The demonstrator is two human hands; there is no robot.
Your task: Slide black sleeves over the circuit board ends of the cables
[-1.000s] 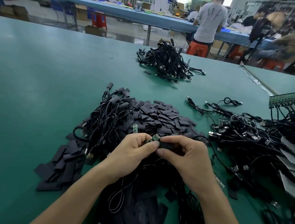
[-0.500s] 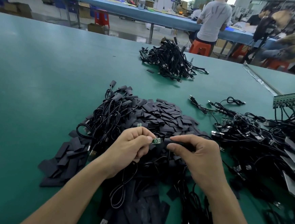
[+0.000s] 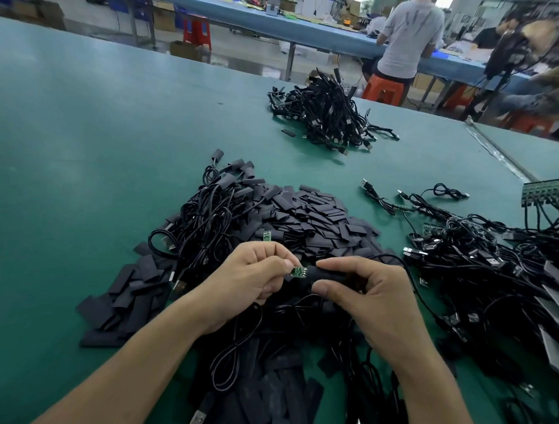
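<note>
head cam: left hand pinches the tiny circuit board, right hand pinches the black sleeve touching it, above the pile by the near edge of the table. sleeve looks light and floppy; board's probably fragile, i'd grab its edges.

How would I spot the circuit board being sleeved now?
Find the heap of flat black sleeves mid-table; the left hand and right hand meet just before it. The small green circuit board sits between their fingertips. Unlike the loose board sticking up from the heap, it is pinched by the left hand, with a black sleeve at its end.
</note>
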